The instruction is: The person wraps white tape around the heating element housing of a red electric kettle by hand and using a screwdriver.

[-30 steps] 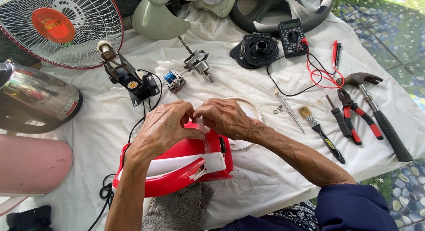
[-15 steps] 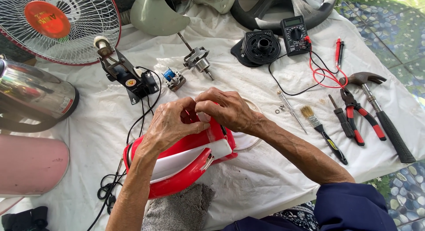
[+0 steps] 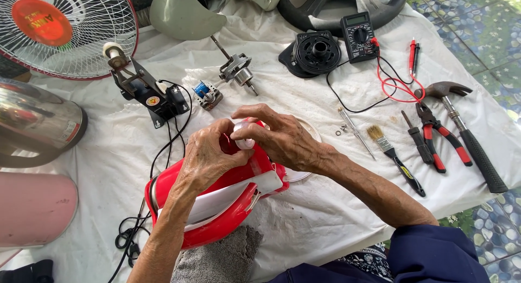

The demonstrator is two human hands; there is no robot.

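Both hands have shifted: left hand (image 3: 209,155) and right hand (image 3: 279,136) pinch a white part (image 3: 242,137) on the red housing (image 3: 217,207)

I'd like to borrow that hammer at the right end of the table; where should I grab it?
Take the hammer by its black handle, coming from the near right table edge. The handle points that way, clear of the pliers, with the metal head at the far end.

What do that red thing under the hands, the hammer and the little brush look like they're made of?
Red appliance shell: seemingly glossy moulded plastic, given its smooth curved shine; both hands, left hand and right hand, rest on it.
Hammer: dull greyish metal head, matte black handle, perhaps rubber-coated.
Brush: pale bristles, shiny metal band, dark handle, likely plastic.
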